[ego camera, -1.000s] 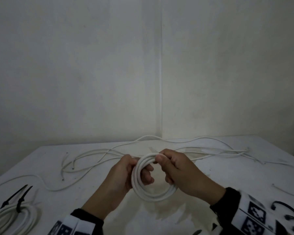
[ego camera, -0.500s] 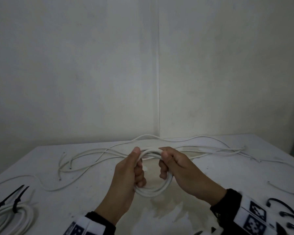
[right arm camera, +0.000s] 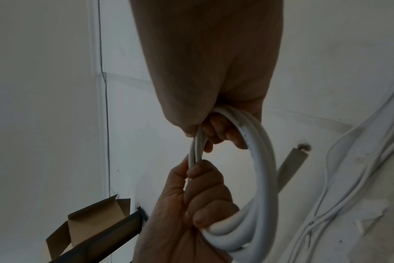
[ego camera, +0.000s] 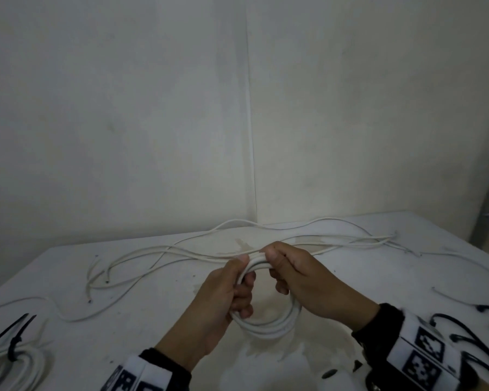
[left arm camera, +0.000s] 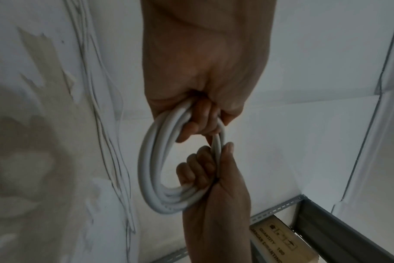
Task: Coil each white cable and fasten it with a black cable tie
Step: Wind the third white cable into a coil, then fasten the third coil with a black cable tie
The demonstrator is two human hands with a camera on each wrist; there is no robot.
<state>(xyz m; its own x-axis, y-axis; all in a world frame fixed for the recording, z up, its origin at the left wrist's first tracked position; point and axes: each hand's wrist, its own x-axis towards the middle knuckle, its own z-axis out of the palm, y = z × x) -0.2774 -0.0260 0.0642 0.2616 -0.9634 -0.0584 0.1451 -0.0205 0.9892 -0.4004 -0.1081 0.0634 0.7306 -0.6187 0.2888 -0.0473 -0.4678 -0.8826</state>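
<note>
A white cable wound into a small coil (ego camera: 268, 325) hangs between both hands just above the white table (ego camera: 153, 320). My left hand (ego camera: 235, 289) grips the coil's left side, thumb on its far arc. My right hand (ego camera: 285, 272) grips the far arc beside it, fingers curled through the loop. The left wrist view shows the coil (left arm camera: 151, 160) held by my left hand (left arm camera: 202, 115) above and my right hand (left arm camera: 207, 170) below. In the right wrist view a cut cable end (right arm camera: 292, 165) sticks out behind the coil (right arm camera: 263, 160).
Several loose white cables (ego camera: 181, 251) sprawl across the back of the table. A coiled cable (ego camera: 12, 368) fastened with a black tie (ego camera: 13, 345) lies at the front left. Loose black cable ties (ego camera: 463, 334) lie at the front right. A wall stands close behind.
The coil has tipped from upright to lying flatter and lower. My left thumb has moved up onto the far arc, next to my right hand.
</note>
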